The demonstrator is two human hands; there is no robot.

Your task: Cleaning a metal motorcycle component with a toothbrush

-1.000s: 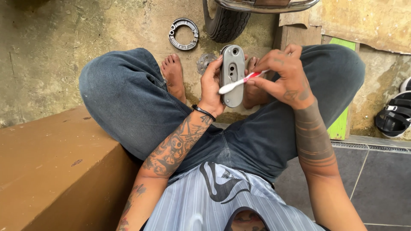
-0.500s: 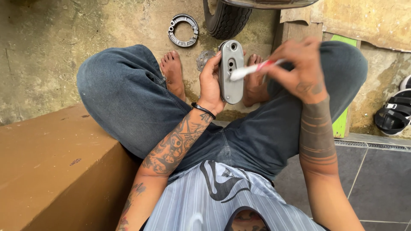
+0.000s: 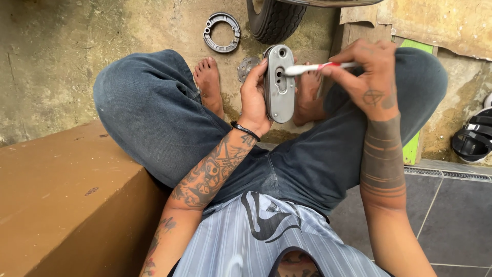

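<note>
The grey metal cover (image 3: pixel 281 84), held upright above the feet, looks rigid, fairly light and smooth-faced; grip by its long edges. The left hand (image 3: pixel 254 97) clasps its left edge. The right hand (image 3: pixel 370 77) pinches the light, slightly flexible toothbrush (image 3: pixel 312 67), bristles at the cover's slot.

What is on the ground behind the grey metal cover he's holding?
Behind the grey metal cover, a round perforated metal disc lies on the concrete, partly hidden by the left hand. A bare foot shows too; the ground directly beneath is covered.
</note>
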